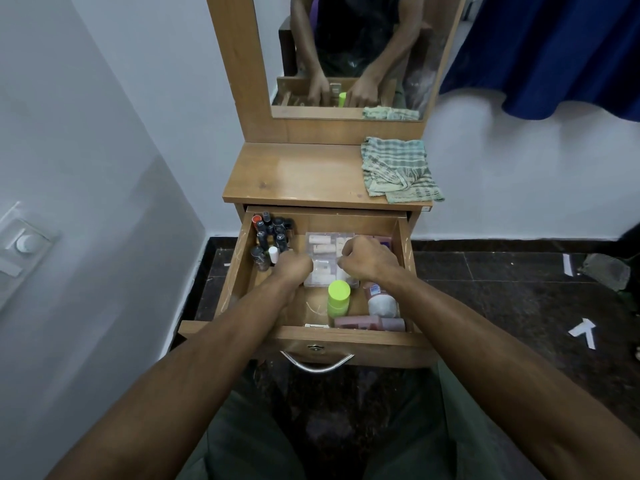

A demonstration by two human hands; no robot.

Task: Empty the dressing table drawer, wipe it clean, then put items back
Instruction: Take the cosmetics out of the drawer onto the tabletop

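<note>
Wooden dressing table (pixel 294 174) at frame centre, mirror (pixel 346 46) above, against a pale wall; dark speckled stone floor (pixel 519 306) right. Green-and-cream checked cloth (pixel 398 169) lies on the tabletop's right end. Pulled-out wooden drawer (pixel 349 344) below holds dark nail-polish bottles (pixel 272 232) upper left, a clear plastic compartment box (pixel 327 252) mid, a lime-capped bottle (pixel 338 298) lower. Left hand (pixel 294 266) and right hand (pixel 369 259) both sit inside the drawer, fingers curled down at the box's two sides; actual grip can't be made out.
</note>
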